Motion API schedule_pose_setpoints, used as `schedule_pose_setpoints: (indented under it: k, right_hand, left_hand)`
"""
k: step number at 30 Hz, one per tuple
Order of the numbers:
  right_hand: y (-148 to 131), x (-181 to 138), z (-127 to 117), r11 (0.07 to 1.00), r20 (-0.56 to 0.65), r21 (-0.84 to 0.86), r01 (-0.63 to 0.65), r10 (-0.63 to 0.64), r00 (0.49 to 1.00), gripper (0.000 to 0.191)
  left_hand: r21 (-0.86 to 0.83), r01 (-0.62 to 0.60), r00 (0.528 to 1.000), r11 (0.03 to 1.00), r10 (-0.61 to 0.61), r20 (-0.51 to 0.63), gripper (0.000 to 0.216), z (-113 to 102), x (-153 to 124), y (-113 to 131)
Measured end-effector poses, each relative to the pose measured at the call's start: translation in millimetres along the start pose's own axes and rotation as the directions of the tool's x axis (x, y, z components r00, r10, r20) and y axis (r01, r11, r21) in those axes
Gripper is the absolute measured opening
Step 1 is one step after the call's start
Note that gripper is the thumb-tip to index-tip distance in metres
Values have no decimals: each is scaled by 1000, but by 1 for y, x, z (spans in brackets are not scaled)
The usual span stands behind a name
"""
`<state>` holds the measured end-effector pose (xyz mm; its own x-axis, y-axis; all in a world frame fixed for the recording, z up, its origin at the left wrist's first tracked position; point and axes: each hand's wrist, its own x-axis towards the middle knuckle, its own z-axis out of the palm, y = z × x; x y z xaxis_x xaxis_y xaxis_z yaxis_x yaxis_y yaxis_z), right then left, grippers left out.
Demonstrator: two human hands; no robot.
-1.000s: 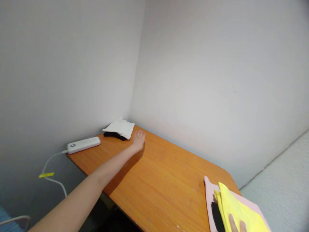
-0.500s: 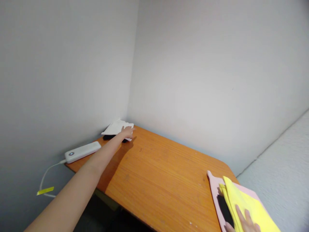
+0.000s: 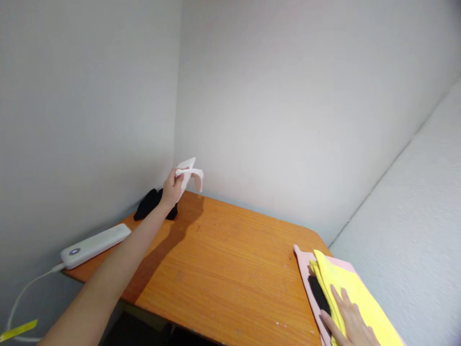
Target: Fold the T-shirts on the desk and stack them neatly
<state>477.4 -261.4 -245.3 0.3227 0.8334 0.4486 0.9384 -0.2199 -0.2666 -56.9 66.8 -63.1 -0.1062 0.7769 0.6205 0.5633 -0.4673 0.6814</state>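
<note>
- So the white cloth (image 3: 186,179) is up in the air over the far left end of the table, folded over with a flap drooping off to the right.
- Left hand (image 3: 172,186) has it pinched between thumb and fingers, arm stretched way out.
- Just behind that hand and wrist there's a black cloth (image 3: 147,204), kinda bunched up on the tabletop close to the wall, partly hidden by the arm.
- Nearer along the left edge: a long white device (image 3: 95,245) with a round button, plus a white cable (image 3: 22,292) hanging off the end, yellow tag (image 3: 19,330) on it.
- All this is on an orange-brown wooden table (image 3: 230,269), pushed up by pale grey walls (image 3: 273,120).
- Well apart, at the right end, right hand (image 3: 351,319) lies on a folded yellow cloth (image 3: 370,307), fingers a bit spread.
- Under the yellow one: something black (image 3: 318,293) poking out, and a pink cloth (image 3: 304,267) at the bottom.
</note>
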Motion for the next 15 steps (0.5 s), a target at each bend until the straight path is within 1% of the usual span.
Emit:
schedule_pose_setpoints:
  k: [1, 2, 3, 4, 5, 6, 7, 8, 9, 11, 13, 15]
  right_hand:
    - [0, 0, 0, 1000, 1, -11, -11, 11, 1000, 72]
    - [-2, 0, 0, 999, -8, -24, -21, 20, 1000, 71]
    - [-6, 0, -1, 999, -30, -36, -26, 25, 999, 70]
    - [-12, -1, -3, 999, -58, -43, -24, 22, 998, 68]
    - [-22, -3, -5, 999, -87, -39, -10, 6, 996, 65]
    - [-34, -7, -7, 1000, -109, -20, 19, -21, 994, 61]
    - [-49, -11, -8, 998, -117, 11, 58, -57, 992, 55]
    - [-66, -16, -9, 993, -112, 52, 102, -95, 989, 48]
    - [-84, -21, -9, 985, -92, 95, 142, -133, 987, 41]
    - [-121, -32, -4, 970, -32, 161, 184, -181, 983, 32]
    - [-153, -37, 5, 967, 58, 204, 155, -170, 984, 27]
    - [-176, -35, 16, 976, 141, 210, 64, -95, 985, 26]
  left_hand:
    - [-48, -61, 995, 997, 65, 71, 45, 1, -18, 7]
    - [-95, -117, 977, 989, 132, 166, 44, 1, -39, 12]
    - [-134, -164, 940, 977, 196, 278, 41, 3, -63, 14]
    - [-172, -206, 874, 963, 260, 411, 36, 3, -89, 14]
    - [-197, -240, 772, 951, 310, 555, 31, 4, -113, 12]
    - [-196, -260, 668, 946, 322, 671, 26, 4, -136, 8]
    - [-176, -274, 590, 946, 310, 746, 24, 3, -156, 4]
    - [-150, -288, 533, 946, 288, 795, 24, 1, -173, 1]
    - [-122, -301, 504, 946, 266, 822, 27, -2, -185, -1]
    - [-97, -328, 484, 940, 256, 837, 32, -8, -198, 1]
    - [-96, -340, 499, 935, 266, 825, 33, -10, -201, 9]
    - [-91, -336, 547, 937, 273, 791, 29, -6, -202, 20]
